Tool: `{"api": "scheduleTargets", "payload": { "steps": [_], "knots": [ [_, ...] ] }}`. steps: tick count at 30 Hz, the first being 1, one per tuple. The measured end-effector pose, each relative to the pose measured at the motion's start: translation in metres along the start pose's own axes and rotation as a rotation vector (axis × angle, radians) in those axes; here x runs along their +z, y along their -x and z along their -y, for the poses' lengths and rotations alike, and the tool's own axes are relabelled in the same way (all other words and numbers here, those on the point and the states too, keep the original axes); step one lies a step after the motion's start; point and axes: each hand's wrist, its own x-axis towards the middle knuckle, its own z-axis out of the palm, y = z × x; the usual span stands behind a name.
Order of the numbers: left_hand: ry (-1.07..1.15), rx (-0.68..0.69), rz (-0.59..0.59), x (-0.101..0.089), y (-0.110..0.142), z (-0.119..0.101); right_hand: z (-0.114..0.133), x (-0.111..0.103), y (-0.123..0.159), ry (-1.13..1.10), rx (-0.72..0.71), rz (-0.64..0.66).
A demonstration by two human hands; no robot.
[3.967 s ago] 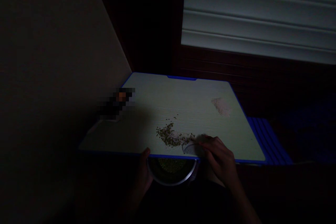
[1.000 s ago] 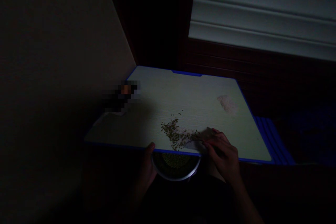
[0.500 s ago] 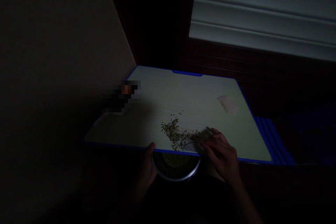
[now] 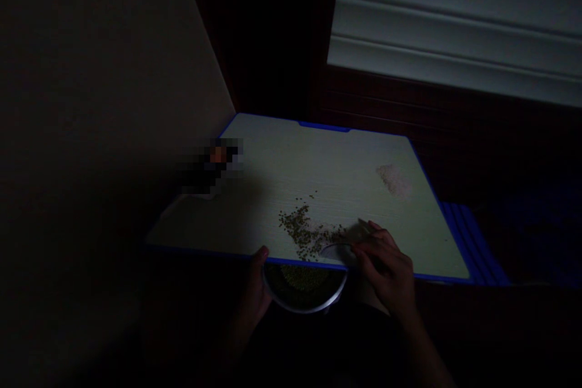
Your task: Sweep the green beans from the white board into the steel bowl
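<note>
In dim light, my right hand (image 4: 384,260) is closed around what looks like a spoon (image 4: 334,247), its tip low over the board's near edge. Green beans or lentils (image 4: 297,230) lie scattered to the left of the spoon, mixed with pale rice-like grains (image 4: 322,229). My left hand (image 4: 258,285) grips the left side of a metal bowl (image 4: 313,308), its thumb up at the board's edge. Inside the bowl, just under that edge, are more green beans (image 4: 304,277). The bowl's far part is hidden by the white board (image 4: 318,163) with its blue rim.
A small heap of pale grains (image 4: 393,180) sits on the board's right side. A blurred-out item (image 4: 211,167) stands at the left edge. Blue striped cloth (image 4: 473,242) hangs at the right. A wall (image 4: 113,73) rises on the left, window blinds (image 4: 454,18) behind.
My right hand and the spoon have shifted slightly to the right, away from the grains. My left hand and the bowl look unmoved.
</note>
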Motion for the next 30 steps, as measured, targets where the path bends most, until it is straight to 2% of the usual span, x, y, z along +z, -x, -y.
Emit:
{"api": "scheduleTargets", "payload": {
  "steps": [9,21,30],
  "knots": [
    [0.002,-0.008,-0.007,0.0042,0.0036,-0.0021,0.0023,-0.0017,-0.0016,-0.018,-0.012,0.054],
    [0.006,-0.018,0.015,0.0057,0.0018,-0.0015,-0.0002,0.0010,-0.0013,0.008,-0.002,-0.014],
    [0.010,0.006,0.023,0.0036,0.0035,-0.0011,-0.0004,-0.0009,-0.0014,-0.001,-0.043,0.074]
  ]
}}
